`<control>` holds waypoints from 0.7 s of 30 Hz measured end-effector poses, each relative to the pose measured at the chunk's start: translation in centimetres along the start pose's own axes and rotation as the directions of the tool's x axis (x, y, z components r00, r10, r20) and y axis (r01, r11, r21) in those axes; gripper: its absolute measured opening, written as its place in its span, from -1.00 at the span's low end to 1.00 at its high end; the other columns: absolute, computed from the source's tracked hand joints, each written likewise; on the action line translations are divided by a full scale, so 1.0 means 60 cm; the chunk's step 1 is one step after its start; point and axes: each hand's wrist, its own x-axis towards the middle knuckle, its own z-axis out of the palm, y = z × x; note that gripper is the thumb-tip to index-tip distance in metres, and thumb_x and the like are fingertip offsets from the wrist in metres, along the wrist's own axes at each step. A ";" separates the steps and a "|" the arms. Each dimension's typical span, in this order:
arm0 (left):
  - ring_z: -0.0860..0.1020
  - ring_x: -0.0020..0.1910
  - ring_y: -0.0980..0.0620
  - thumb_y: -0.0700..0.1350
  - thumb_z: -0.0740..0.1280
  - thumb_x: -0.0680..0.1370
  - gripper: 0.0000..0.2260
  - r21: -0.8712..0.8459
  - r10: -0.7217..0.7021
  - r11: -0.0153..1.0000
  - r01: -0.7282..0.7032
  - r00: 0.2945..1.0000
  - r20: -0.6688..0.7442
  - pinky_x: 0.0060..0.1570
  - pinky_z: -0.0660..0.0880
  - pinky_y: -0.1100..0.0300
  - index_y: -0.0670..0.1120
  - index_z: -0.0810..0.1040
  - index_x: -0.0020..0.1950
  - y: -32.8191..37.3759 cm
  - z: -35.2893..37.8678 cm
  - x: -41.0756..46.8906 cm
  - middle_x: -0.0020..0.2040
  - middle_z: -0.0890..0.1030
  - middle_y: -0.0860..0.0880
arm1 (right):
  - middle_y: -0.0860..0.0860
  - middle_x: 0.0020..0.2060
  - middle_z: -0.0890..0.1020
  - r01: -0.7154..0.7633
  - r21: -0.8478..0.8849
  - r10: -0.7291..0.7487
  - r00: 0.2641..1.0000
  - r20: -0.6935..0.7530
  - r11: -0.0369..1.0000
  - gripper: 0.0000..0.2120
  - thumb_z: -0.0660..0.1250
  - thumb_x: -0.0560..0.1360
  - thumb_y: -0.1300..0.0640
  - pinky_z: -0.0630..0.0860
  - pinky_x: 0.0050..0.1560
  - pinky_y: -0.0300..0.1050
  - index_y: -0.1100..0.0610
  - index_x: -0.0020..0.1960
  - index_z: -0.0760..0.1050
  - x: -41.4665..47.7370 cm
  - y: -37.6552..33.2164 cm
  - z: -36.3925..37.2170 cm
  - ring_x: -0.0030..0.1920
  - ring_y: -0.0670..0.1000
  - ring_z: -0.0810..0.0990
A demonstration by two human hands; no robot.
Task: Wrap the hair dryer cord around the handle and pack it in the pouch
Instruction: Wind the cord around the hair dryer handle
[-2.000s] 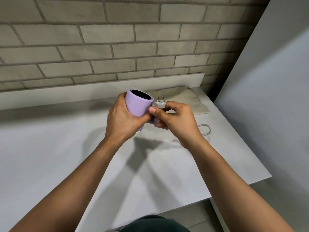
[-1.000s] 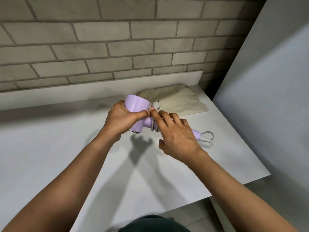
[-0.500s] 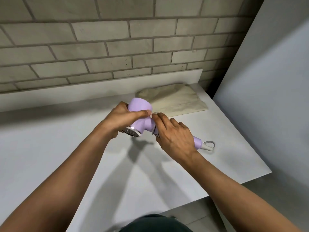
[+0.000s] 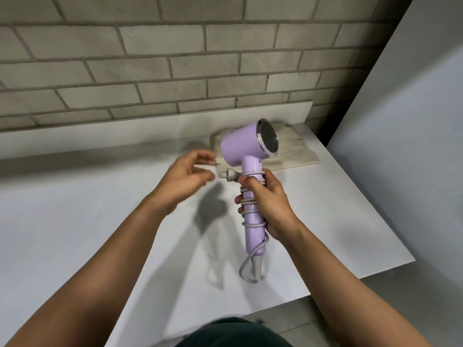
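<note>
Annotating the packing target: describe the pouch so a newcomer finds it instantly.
Start at the brick wall; the white table runs below it. At the table's far right corner, behind the head of the lilac hair dryer, lies the pouch: flat, creased beige cloth, the only fabric thing there.

White countertop (image 4: pixel 75 221) spread beneath the left hand (image 4: pixel 190 171) and right hand (image 4: pixel 270 204), raised white lip (image 4: pixel 150 128) at its back edge, beige cloth pouch (image 4: pixel 295 151) lying flat beyond the right hand, near the far right corner

One dryer (image 4: pixel 238 146), one pouch (image 4: pixel 297 152) (two hands (image 4: pixel 185 174) (image 4: pixel 271 200)).
</note>
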 end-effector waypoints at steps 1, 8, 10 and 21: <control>0.64 0.09 -0.01 -0.35 0.42 0.52 -0.62 0.039 -0.007 0.999 0.004 0.996 0.089 0.08 0.57 0.12 0.09 0.57 0.19 -0.021 0.002 -0.009 0.23 0.63 0.03 | 0.27 -0.12 0.66 -0.035 0.022 0.034 0.999 0.025 0.999 -0.78 0.40 0.54 0.21 0.54 -0.28 -0.01 0.21 0.15 0.48 0.001 0.007 0.001 -0.29 0.14 0.61; 0.69 0.04 -0.04 -0.14 0.64 0.34 -0.54 -0.112 -0.128 0.985 0.132 0.991 0.043 0.13 0.64 0.02 -0.06 0.60 0.18 -0.113 -0.007 -0.048 0.18 0.66 -0.09 | 0.11 -0.21 0.66 -0.198 -0.076 0.203 0.976 0.074 0.977 -0.78 0.37 0.55 0.13 0.57 -0.33 -0.02 0.22 0.13 0.58 0.014 0.082 0.038 -0.28 0.07 0.61; 0.68 -0.04 -0.04 -0.25 0.64 0.36 -0.55 -0.164 -0.192 0.968 0.188 0.981 -0.010 0.08 0.65 0.04 -0.14 0.57 0.19 -0.127 -0.014 -0.055 0.09 0.68 -0.15 | 0.05 -0.29 0.61 -0.222 -0.099 0.230 0.971 0.072 0.970 -0.87 0.37 0.55 0.13 0.56 -0.34 -0.04 0.17 0.03 0.58 0.019 0.100 0.054 -0.38 0.05 0.55; 0.61 -0.10 0.08 -0.21 0.63 0.40 -0.70 -0.108 -0.209 0.974 0.200 0.975 -0.080 0.17 0.61 -0.05 0.03 0.75 0.08 -0.209 -0.077 -0.064 -0.12 0.64 -0.04 | 0.08 -0.27 0.63 -0.264 -0.147 0.279 0.955 0.095 0.953 -0.91 0.36 0.55 0.18 0.59 -0.24 -0.01 0.16 -0.07 0.63 0.051 0.176 0.120 -0.32 0.09 0.57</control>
